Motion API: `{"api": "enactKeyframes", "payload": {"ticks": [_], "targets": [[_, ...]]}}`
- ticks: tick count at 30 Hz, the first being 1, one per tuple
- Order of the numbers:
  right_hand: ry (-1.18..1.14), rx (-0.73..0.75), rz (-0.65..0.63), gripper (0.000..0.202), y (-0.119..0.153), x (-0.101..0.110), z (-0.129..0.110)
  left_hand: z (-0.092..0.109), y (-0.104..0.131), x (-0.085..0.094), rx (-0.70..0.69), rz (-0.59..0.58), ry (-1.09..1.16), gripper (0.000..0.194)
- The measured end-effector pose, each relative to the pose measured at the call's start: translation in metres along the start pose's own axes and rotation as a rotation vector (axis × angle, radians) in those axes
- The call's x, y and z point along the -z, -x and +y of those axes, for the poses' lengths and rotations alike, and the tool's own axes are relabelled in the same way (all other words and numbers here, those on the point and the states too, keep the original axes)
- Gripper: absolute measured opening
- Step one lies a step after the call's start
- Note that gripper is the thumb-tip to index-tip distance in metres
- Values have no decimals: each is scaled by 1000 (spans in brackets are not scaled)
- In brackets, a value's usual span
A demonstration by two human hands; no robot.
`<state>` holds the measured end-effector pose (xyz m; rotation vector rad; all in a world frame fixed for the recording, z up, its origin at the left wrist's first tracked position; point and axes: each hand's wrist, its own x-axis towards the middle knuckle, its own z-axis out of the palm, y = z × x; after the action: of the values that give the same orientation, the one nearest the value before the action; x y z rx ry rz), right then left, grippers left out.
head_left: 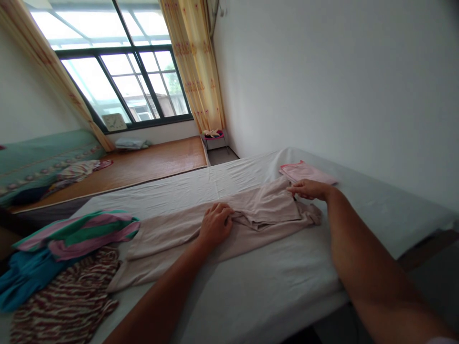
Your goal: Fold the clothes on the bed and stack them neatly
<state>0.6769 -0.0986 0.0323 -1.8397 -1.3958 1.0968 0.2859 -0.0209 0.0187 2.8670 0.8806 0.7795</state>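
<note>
A pale pinkish-beige pair of trousers [168, 231] lies stretched lengthwise over the white sheet, its two legs pointing left. My left hand [217, 223] rests on the middle of it, fingers lying on the cloth and slightly bent. Near the right end, my right hand [310, 189] pinches the upper edge of the trousers between thumb and fingers. The fabric there is bunched and partly folded over. Just behind my right hand lies a folded pink cloth [306, 172] with a red-pink edge.
At the left sit a striped pink-and-green garment [89, 231], a blue garment [27, 277] and a brown-and-white patterned garment [68, 298]. Beyond the white-sheeted bed [279, 296] are a brown mat-covered bed [161, 150], a small stool [214, 135] and a white wall [333, 86].
</note>
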Motion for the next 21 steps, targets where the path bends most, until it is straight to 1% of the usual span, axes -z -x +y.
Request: {"api": "enactKeyframes", "payload": {"ticks": [3, 4, 5, 8, 9, 10, 11, 14, 16, 18, 20, 21], "targets": [[34, 71, 333, 51, -14, -1, 3, 15, -1, -6, -84, 11, 45, 32], [71, 83, 403, 50, -18, -2, 3, 21, -1, -8, -116, -10, 62, 35], [124, 63, 437, 50, -22, -4, 3, 27, -1, -10, -148, -42, 78, 38], [324, -97, 456, 52, -33, -14, 4, 40, 1, -16, -235, -174, 127, 45], [382, -111, 478, 50, -37, -19, 4, 42, 2, -17, -257, -212, 143, 44], [427, -90, 509, 49, -40, -23, 5, 43, 3, -18, -275, -243, 157, 43], [455, -39, 541, 49, -44, -28, 7, 44, 3, -19, -288, -263, 167, 41], [446, 124, 610, 54, -55, -35, 13, 44, 5, -19, -297, -272, 172, 39], [407, 152, 695, 49, -60, -35, 16, 44, 6, -20, -310, -262, 162, 39], [381, 142, 765, 45, -60, -33, 16, 46, 8, -20, -332, -251, 150, 40], [361, 156, 778, 45, -53, -31, 10, 48, 11, -21, -340, -238, 135, 40], [346, 186, 777, 45, -48, -31, 4, 48, 12, -21, -334, -229, 127, 40]]}}
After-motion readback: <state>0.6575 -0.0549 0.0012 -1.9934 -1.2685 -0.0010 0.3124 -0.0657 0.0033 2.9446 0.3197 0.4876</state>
